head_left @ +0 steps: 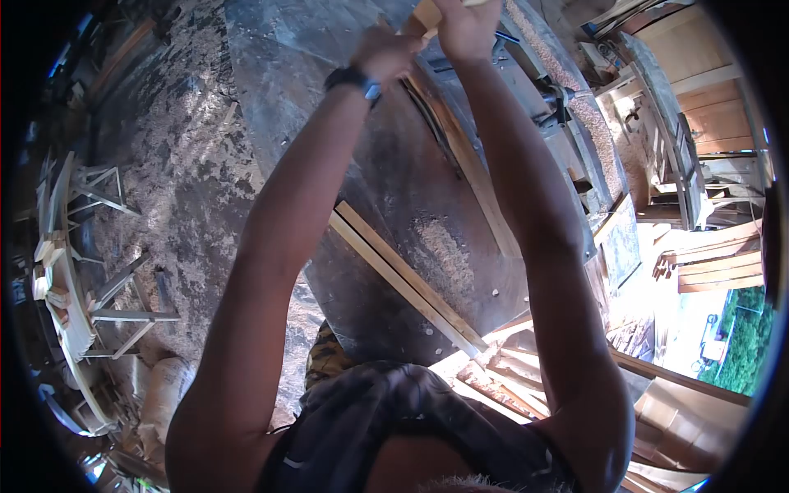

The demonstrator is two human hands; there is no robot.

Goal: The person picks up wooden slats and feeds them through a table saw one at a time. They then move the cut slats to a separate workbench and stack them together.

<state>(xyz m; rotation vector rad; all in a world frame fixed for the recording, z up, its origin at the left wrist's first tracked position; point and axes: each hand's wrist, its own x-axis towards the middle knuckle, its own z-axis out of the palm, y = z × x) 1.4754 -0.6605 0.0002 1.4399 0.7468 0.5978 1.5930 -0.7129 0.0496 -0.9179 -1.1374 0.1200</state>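
Both my arms reach to the top edge of the head view, over a dark, dusty work table (370,172). My left hand (385,56), with a dark watch (353,80) on the wrist, is closed at the end of a light wooden piece (423,18). My right hand (470,33) is closed around the same piece, a little further right, and is partly cut off by the frame. Below the hands a long brown board (468,156) lies on the table. Two narrow wooden strips (403,275) lie side by side nearer my body.
Machine parts with a black clamp (559,94) stand right of my right arm, beside a strip of wood shavings (596,123). Wooden frames (107,197) stand at the left on the dusty floor. Cut boards (509,370) are piled at the lower right.
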